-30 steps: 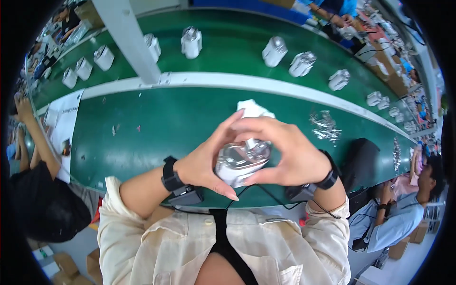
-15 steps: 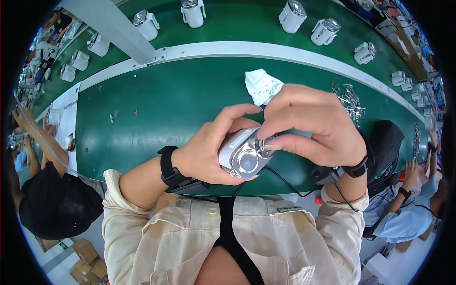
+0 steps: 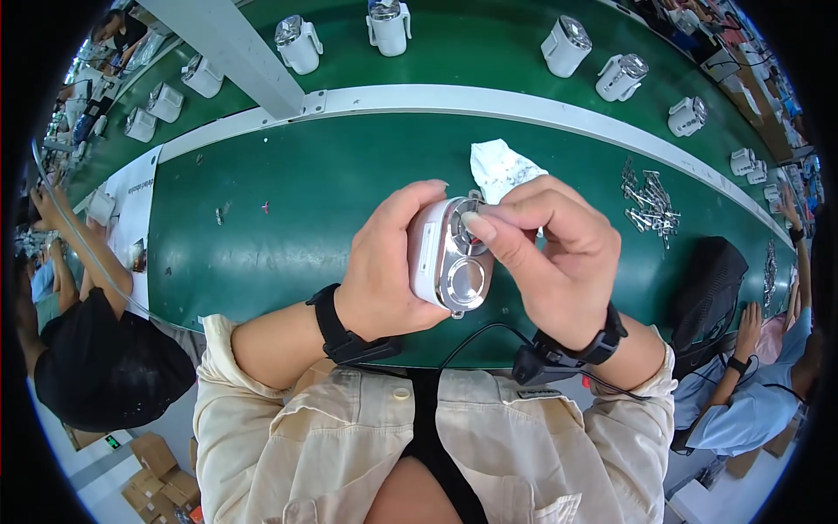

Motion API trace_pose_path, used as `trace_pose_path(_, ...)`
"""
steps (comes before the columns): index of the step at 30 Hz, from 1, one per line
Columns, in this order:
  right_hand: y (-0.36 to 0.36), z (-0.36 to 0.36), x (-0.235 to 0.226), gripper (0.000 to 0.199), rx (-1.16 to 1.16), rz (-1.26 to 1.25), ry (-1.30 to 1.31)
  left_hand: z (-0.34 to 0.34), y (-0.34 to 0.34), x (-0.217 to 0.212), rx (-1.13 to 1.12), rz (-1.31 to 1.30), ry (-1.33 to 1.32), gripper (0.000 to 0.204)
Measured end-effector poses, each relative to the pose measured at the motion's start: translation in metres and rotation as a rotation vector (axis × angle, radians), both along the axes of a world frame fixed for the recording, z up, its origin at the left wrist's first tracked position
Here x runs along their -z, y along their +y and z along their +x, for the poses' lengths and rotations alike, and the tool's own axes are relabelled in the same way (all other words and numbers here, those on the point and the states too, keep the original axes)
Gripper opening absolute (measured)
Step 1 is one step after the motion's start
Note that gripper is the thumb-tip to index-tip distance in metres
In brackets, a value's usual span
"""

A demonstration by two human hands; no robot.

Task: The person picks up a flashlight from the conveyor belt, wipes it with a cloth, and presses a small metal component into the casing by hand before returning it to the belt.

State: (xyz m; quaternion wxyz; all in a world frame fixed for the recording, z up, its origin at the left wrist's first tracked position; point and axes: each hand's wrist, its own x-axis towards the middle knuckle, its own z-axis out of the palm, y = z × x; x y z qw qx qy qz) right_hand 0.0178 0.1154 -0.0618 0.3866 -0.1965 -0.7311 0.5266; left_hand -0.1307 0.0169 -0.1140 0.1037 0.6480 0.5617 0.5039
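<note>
Both hands have lifted the little white and silver gadget (image 3: 449, 253) a bit higher and turned it since half a second ago, so its shiny face now looks up and to the right, with two round silver rings showing, one above the other. The left hand (image 3: 384, 262) wraps around the white back of the gadget and grips it tight, thumb low and fingers curled over the top. The right hand (image 3: 554, 253) is pinched on the upper round ring, with the thumb tip (image 3: 478, 229) pressed right on it. The gadget sits between the two hands, up in the air over the near edge of the green desk (image 3: 288, 218), close to the person's chest. Its long side runs up and down, tilted a little. The right hand is the one nearer to the shiny face, and the left hand is behind it. A crumpled white cloth (image 3: 502, 168) lies on the desk just past the hands. A small heap of metal bits (image 3: 650, 203) lies farther to the right. More white gadgets (image 3: 566, 45) stand in a row on the far green belt.
</note>
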Motion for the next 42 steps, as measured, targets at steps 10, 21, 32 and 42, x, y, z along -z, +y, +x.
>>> trace_pose_path(10, 0.004, 0.002, -0.004, 0.024, 0.05, 0.864, -0.053, -0.003, -0.001, -0.002, -0.066, 0.086, 0.054, 0.084)
trace_pose_path(21, 0.026, 0.008, -0.017, 0.036, -0.274, 0.055, -0.003, 0.003, 0.007, -0.005, 0.072, 0.181, -0.086, 0.083)
trace_pose_path(32, 0.014, -0.001, 0.006, 0.043, -0.701, -0.54, 0.153, 0.011, 0.011, -0.009, 0.09, 0.311, 0.067, 0.08)
trace_pose_path(42, 0.012, 0.0, -0.005, 0.042, -0.643, -0.713, 0.062, 0.009, 0.008, 0.003, 0.088, 0.224, -0.022, 0.088)
